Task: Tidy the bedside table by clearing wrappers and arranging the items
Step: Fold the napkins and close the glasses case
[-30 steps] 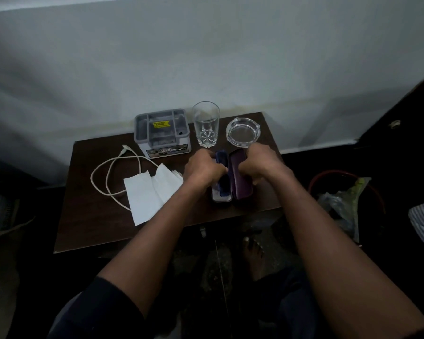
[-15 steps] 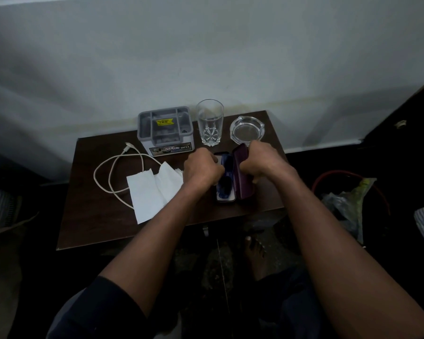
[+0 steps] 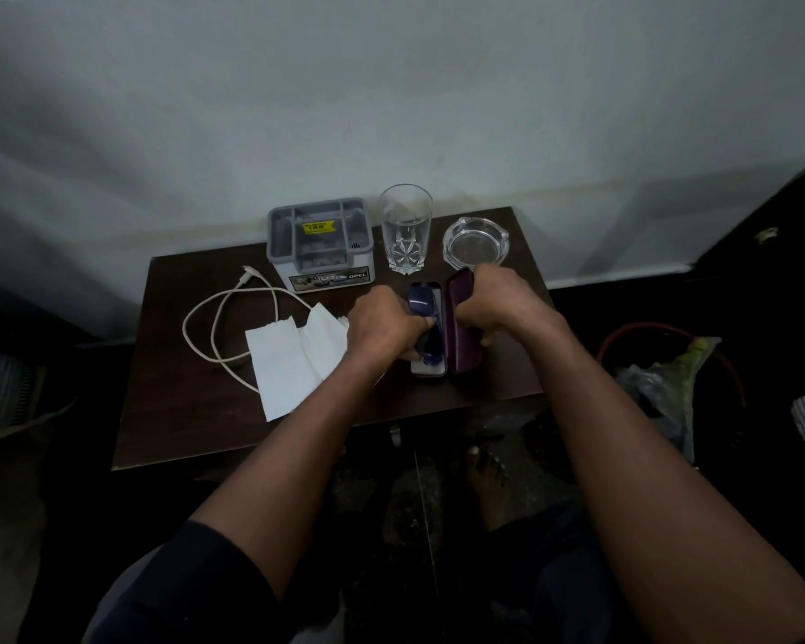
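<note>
Since the earlier frames little has shifted on the table: both hands have stayed over the open glasses case, and the blue glasses [image 3: 423,305] have settled a touch deeper into its tray while the lid has kept its raised angle. The left hand [image 3: 382,325] is curled around the near part of the glasses, fingers closed on the frame and pressing it into the light-lined tray [image 3: 429,368]. The right hand [image 3: 496,305] is clasped over the purple lid [image 3: 464,350], which stands up on its edge along the tray's right side. The case lies at the right of the bedside table [image 3: 182,411], in front of the drinking glass [image 3: 405,227] and the glass ashtray [image 3: 476,244], with its long axis running away from the person, near end towards the table's front edge. The hinge seems to run along that same axis between tray and lid, so the lid would fold leftwards over the glasses; the right hand is the nearer one for that, and the left would have to slip clear first. Left of the hands lie the white tissues [image 3: 294,360], a looped white cable [image 3: 215,332] and the grey organiser box [image 3: 320,244], not yet arranged
</note>
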